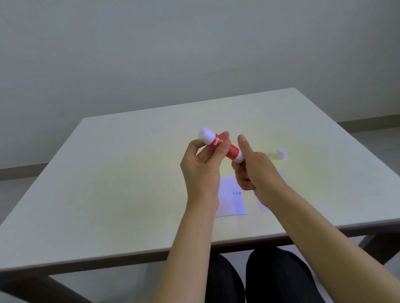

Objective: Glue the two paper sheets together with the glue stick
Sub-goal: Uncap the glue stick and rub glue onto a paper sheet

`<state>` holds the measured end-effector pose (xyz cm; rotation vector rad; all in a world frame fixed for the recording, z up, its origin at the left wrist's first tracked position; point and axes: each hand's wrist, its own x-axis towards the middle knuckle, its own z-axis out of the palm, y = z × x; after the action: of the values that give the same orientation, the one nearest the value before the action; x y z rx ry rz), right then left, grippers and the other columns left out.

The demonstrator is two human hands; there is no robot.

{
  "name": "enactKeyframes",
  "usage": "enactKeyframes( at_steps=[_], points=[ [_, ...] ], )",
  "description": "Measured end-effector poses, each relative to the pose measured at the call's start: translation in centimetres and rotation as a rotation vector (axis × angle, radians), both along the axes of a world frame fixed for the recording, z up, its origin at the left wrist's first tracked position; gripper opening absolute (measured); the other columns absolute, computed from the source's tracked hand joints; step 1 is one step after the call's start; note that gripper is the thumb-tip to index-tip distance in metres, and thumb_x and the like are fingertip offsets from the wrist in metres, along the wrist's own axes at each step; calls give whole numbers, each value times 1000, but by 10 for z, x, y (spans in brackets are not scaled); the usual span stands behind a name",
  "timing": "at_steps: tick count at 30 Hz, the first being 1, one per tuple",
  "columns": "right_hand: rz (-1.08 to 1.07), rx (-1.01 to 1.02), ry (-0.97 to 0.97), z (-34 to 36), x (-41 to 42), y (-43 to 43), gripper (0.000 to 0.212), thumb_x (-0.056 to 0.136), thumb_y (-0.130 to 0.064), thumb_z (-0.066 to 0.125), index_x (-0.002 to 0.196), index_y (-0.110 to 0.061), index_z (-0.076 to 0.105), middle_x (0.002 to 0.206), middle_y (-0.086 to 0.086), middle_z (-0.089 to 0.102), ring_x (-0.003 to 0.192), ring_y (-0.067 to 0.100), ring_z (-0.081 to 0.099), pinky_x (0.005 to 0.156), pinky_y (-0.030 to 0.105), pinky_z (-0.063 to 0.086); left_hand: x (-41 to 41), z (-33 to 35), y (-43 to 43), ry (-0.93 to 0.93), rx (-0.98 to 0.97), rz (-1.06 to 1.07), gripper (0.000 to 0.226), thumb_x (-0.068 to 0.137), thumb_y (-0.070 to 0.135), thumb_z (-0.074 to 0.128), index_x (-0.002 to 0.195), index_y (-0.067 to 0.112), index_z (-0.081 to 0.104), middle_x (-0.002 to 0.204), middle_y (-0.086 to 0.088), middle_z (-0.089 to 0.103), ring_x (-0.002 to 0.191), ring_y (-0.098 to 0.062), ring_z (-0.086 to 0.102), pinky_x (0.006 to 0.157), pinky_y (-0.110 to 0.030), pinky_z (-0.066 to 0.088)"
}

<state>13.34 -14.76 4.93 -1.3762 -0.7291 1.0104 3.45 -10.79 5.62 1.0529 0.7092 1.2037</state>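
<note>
While seated at the pale table (121,189), dark-trousered knees (252,286) nearest, tucked under the front edge. Beyond them, two bare forearms reaching out over the tabletop. Under the wrists, two white paper sheets lying flat side by side with a narrow gap: left sheet (231,202) with small blue marks, too small to read; right sheet (262,204) mostly hidden by the right forearm. Above the sheets, red glue stick (224,146) held tilted in the air between both hands, white end up and to the left. White lettering on the red label, blurred, not legible. Left hand (200,169) pinching the upper part of the tube with thumb and fingertips. Right hand (253,166) curled around the lower white end, thumb raised. Farther right, small white cap (281,152) resting on the table, apart from both hands.
</note>
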Motion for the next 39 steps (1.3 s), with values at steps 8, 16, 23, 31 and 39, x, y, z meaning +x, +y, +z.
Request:
enactKeyframes(
  at_steps=[8,16,23,31,39],
  points=[
    [132,116,121,0,8,-11,40,98,-38,44,75,-9,58,54,-1,43,41,13,35,39,19,29,-1,6,-2,-27,-17,22,17,74,20,78,76,19,60,85,2,78,91,-15,72,82,-23,46],
    [162,267,76,0,13,-15,14,96,-20,53,98,-8,60,63,2,55,51,17,48,48,22,42,-4,5,-2,-51,-61,41,20,72,21,78,79,15,61,92,-6,76,106,-28,68,103,-41,44],
    [103,-109,352,1,11,-11,54,89,-56,50,56,-12,46,45,-5,34,31,9,23,31,16,20,-5,-4,-1,-105,-52,-128,11,83,8,69,83,14,59,93,-2,78,100,-18,70,109,-40,39],
    [107,173,99,-6,12,-15,27,96,-28,51,82,-5,57,60,4,57,42,15,50,44,22,44,-7,-11,5,-98,-51,-134,11,84,6,66,83,14,58,94,-2,78,100,-18,70,108,-42,40],
    [176,-52,346,-10,16,-9,39,87,-46,59,83,-7,56,50,0,55,36,13,47,37,18,42,-9,-25,10,-177,-49,-253,4,91,13,58,92,16,61,113,-5,73,115,-22,64,107,-35,39]
  ],
)
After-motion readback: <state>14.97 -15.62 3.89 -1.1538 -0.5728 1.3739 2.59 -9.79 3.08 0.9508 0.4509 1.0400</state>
